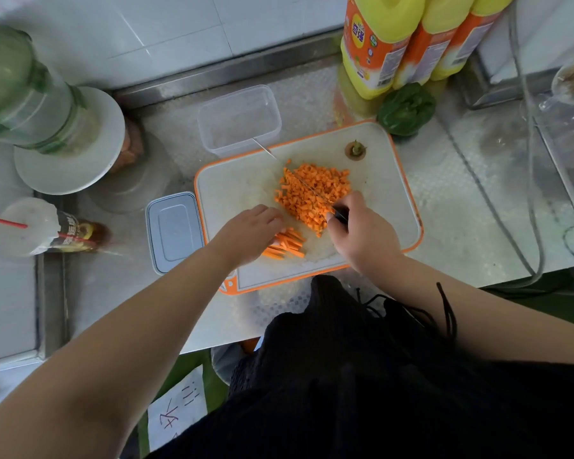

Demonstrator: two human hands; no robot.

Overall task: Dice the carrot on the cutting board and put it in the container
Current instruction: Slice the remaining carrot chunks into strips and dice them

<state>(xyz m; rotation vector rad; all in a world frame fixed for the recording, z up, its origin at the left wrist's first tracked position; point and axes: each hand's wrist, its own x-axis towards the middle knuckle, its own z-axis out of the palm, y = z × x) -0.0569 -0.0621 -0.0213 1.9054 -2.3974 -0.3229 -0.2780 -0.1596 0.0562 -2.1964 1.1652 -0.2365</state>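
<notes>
While a heap of small orange carrot cubes point(314, 197) is building up in the middle of the white, orange-rimmed plastic cutting board point(388, 180), a person at a steel desk point(461, 207) is working through the last of the dicing. The right hand point(362, 228) is wrapping its curled fingers round the black handle of a thin-bladed kitchen knife point(299, 178), whose blade is lying across the heap and pointing toward the far left. The left hand point(254, 231) is resting over a small bundle of uncut orange carrot sticks point(285, 245) at the near edge of the board; its fingers are curving down onto the sticks, though whether they are pinching or merely pressing them cannot be told from above. The trimmed carrot top with its green stub point(356, 150) is sitting apart at the far corner of the board.

The clear rectangular plastic container point(239, 119) is standing on the desk just beyond the board's far edge, with no carrot showing in it, and its grey-blue lid point(174, 231) is lying beside the board's left edge. By the look of things, the cutting step is nearly finished: the next move is calling for the sticks to be lined up and chopped crosswise, with fingertips tucked clear of the blade, before the whole heap is transferred to the container.
</notes>
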